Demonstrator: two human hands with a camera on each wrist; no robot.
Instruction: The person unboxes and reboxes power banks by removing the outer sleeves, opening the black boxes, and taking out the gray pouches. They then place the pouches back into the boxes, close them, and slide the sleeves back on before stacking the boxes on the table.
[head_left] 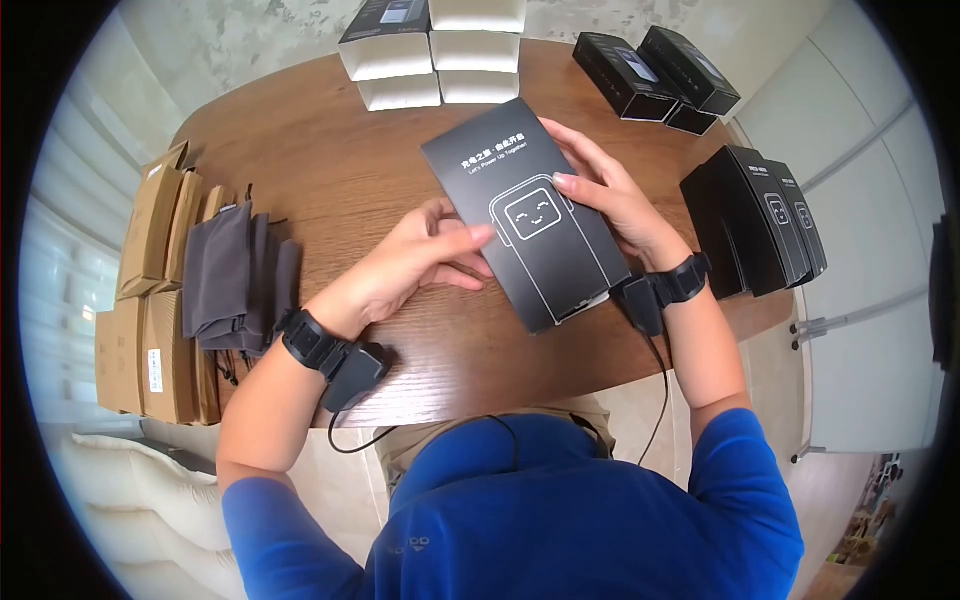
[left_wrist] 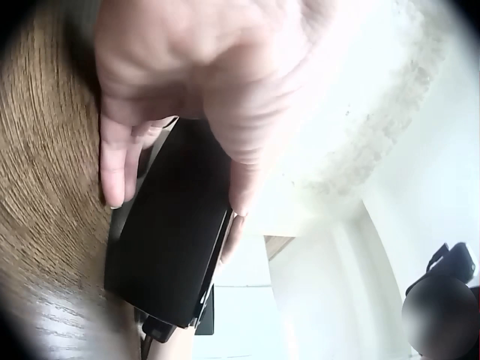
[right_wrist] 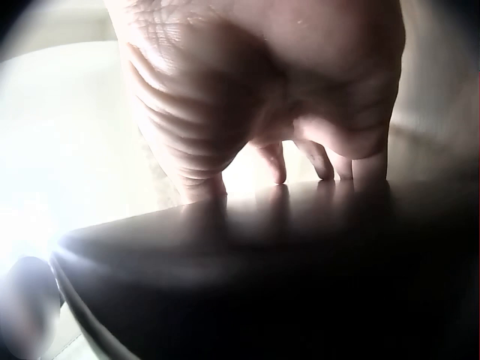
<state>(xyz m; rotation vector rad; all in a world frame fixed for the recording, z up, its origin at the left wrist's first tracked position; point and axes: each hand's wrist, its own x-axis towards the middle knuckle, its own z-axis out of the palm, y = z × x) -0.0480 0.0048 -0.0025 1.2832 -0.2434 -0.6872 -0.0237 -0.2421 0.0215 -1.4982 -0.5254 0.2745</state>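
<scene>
A flat black box (head_left: 565, 265) with a white line-drawn smiling face and white lettering is held tilted over the wooden table, between both hands. My left hand (head_left: 425, 250) pinches its left edge, thumb on the printed face and fingers on the far side. In the left wrist view, thumb and fingers of the left hand (left_wrist: 195, 67) straddle the dark box (left_wrist: 172, 225). My right hand (head_left: 610, 195) grips the right edge, thumb at the front. The right wrist view shows the right hand's fingertips (right_wrist: 281, 176) against the box's dark surface (right_wrist: 300, 255).
Brown cardboard boxes (head_left: 150, 240) and grey drawstring pouches (head_left: 225, 270) stand at the table's left. White-ended boxes (head_left: 480, 50) are stacked at the back. Black boxes (head_left: 630, 80) lie back right, with more upright black boxes (head_left: 740, 220) at the right edge. Cables (head_left: 655, 400) hang from both wrist cameras.
</scene>
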